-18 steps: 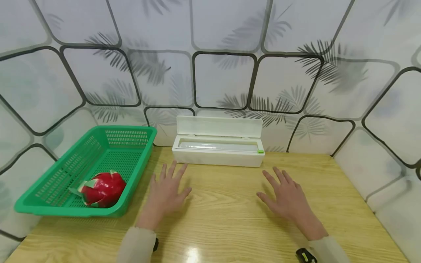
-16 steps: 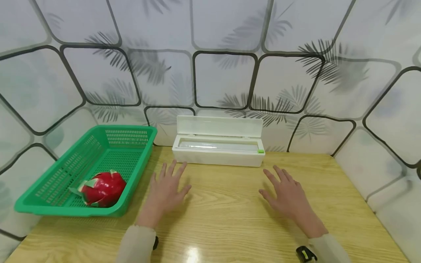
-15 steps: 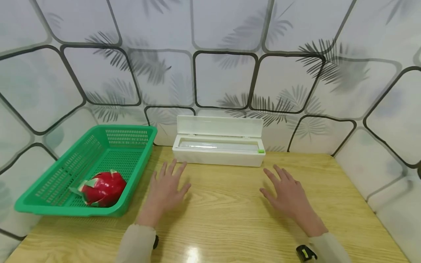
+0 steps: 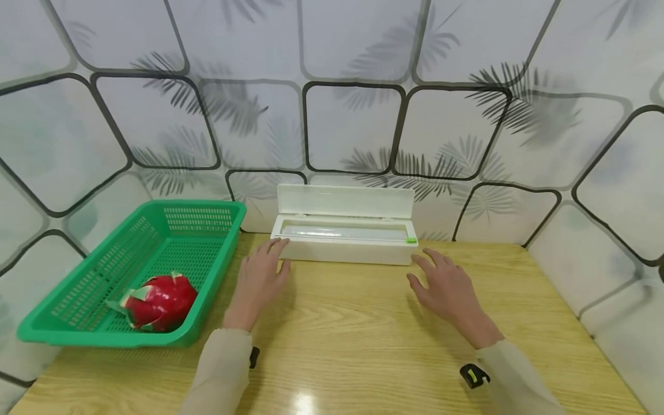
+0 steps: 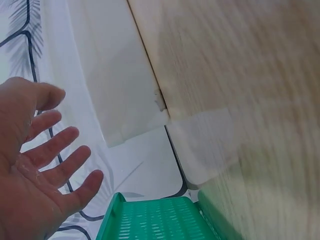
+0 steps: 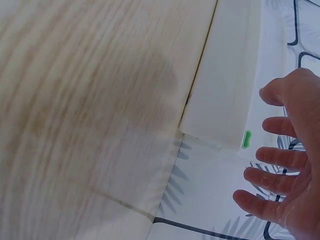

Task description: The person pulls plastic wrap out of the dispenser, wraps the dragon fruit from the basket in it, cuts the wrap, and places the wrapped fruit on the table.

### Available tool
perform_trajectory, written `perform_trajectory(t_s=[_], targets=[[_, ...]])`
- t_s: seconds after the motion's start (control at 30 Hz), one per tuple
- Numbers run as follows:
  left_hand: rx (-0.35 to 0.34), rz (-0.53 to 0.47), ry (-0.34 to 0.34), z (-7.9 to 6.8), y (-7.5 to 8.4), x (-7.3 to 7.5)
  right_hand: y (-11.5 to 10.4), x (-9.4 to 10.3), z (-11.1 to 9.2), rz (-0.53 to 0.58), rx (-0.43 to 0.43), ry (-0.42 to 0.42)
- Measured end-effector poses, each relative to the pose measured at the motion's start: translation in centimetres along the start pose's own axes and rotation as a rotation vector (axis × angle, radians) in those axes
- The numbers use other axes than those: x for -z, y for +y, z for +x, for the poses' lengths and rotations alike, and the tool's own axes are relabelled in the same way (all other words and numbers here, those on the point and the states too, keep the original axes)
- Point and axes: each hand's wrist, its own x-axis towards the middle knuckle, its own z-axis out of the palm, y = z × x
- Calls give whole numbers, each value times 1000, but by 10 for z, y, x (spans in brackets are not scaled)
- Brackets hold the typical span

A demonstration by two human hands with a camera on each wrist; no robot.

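A long white cling film dispenser [image 4: 344, 252] stands against the wall, its lid [image 4: 344, 202] raised and a roll of clear film [image 4: 342, 231] inside. At its right end sits a small green slider [image 4: 411, 240]. My left hand [image 4: 259, 279] is at the dispenser's left front corner, with its fingertips overlapping the edge in the head view. Near the right front corner is my right hand [image 4: 446, 288], fingers spread and slightly bent. Both wrist views show loosely bent fingers around nothing, beside the dispenser's white front [image 5: 112, 65].
A green plastic basket [image 4: 220, 271] stands on the left of the wooden table [image 4: 353, 346], close to my left forearm. It holds a red dragon fruit [image 4: 168, 300]. Patterned walls [image 4: 353, 127] enclose the table at the back and sides.
Both hands have moved forward toward the ends of the dispenser, the left one farther. The head view has shifted slightly. Basket, dragon fruit and dispenser stay where they were.
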Motion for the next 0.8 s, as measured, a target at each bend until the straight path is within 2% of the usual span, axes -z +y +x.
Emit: perform_trajectory(t_s=[0.23,0.4,0.63,0.8], targets=[[-52,5,41,19,-2,-7,7,-11,16,4,52,87],[-42,16,31,31,-5,-14,13,-16,26,-35,94,136],[23,32,-20,39,-12,-26,16,-22,38,-67,92,99],[64,16,-19,44,-16,-31,19,-26,46,-77,100,76]])
